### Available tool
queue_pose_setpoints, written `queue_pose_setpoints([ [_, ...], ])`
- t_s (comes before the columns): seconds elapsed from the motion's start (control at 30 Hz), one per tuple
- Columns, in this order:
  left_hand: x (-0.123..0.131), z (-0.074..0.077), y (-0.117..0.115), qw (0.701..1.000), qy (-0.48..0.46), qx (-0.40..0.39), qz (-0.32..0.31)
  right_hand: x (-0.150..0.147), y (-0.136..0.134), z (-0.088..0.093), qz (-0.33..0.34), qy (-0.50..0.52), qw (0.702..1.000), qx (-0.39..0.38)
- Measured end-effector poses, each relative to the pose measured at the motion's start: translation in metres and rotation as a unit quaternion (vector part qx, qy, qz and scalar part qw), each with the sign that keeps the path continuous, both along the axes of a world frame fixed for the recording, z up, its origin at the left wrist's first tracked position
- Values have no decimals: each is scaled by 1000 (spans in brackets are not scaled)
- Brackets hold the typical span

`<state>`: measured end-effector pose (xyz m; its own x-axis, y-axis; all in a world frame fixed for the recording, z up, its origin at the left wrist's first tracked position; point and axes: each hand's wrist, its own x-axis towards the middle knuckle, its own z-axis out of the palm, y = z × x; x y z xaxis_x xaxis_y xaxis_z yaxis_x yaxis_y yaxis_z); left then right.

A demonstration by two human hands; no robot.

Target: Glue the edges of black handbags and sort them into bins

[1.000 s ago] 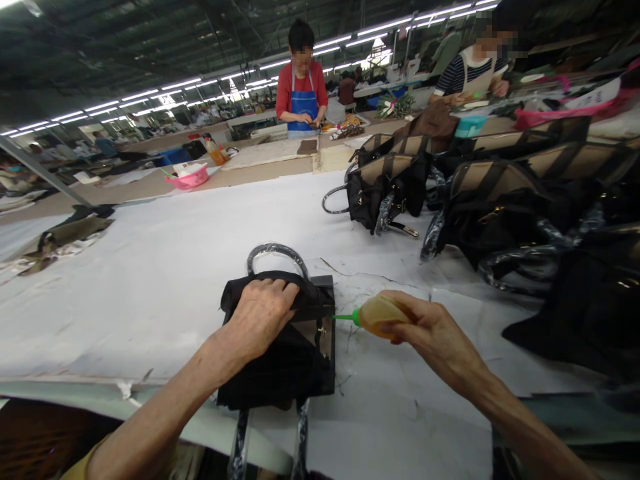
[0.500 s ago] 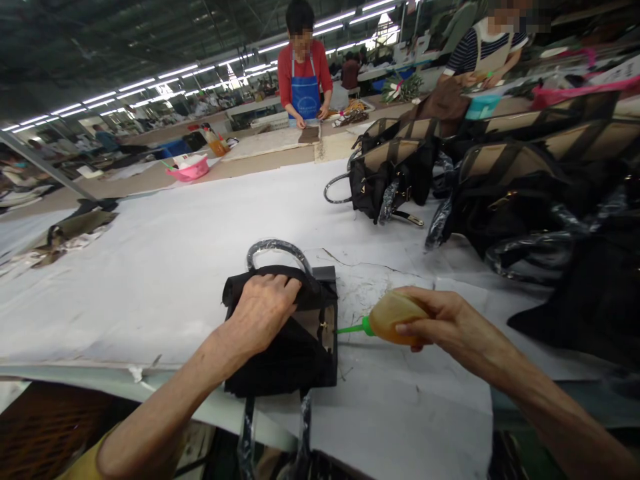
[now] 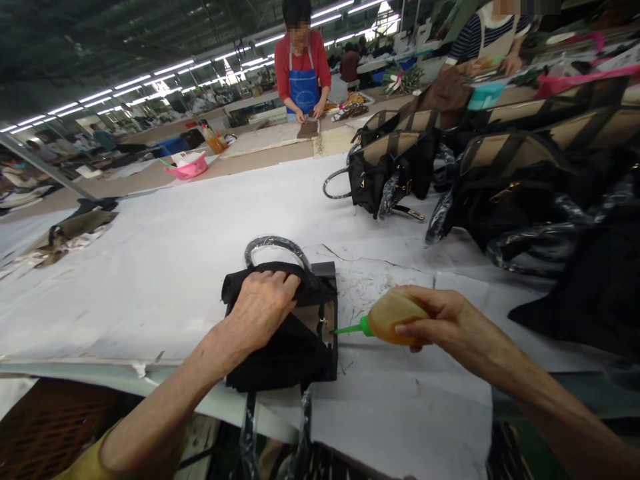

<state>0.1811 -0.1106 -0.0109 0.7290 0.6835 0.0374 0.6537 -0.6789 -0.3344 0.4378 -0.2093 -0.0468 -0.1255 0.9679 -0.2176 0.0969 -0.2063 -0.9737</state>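
A black handbag [image 3: 280, 363] lies on the white-covered table, its plastic-wrapped handles stretching away from me and over the near edge. My left hand [image 3: 267, 303] is closed on the bag's upper edge, the fingertips curled out of sight into the fabric. In my right hand [image 3: 435, 317] is a squeeze glue bottle [image 3: 393, 319] of amber liquid, lying sideways. Its green nozzle points left, with the tip at the bag's right end, by a small gold fitting [image 3: 324, 323] and a beige lining strip. Whether the tip touches the bag I cannot tell.
Several black handbags [image 3: 500, 193] crowd the table's right side. Beyond the white sheet [image 3: 165, 267] stand a pink basin [image 3: 187, 168] and another amber bottle [image 3: 214, 141]. A co-worker in a blue apron [image 3: 303, 90] works across the table; another person is at upper right.
The nozzle tip has shifted slightly left, onto the edge of the bag's end. My left hand keeps its hold on the bag; the view has moved a little.
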Motion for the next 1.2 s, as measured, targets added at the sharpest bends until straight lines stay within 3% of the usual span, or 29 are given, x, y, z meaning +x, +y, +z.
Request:
queue_pose_setpoints([
  [0.5,0,0,-1,1000,18,15,-5,0,-20,5,32,61,997,-33],
  [0.8,-2,-1,0,1000,17,24,-5,8,-28,-5,31,92,994,-43],
  [1.03,1,-1,0,999,23,28,-3,-1,-23,-4,-54,50,997,-9],
  [1.2,-1,-2,1,999,16,36,-10,1,-26,-6,-29,68,997,-16],
])
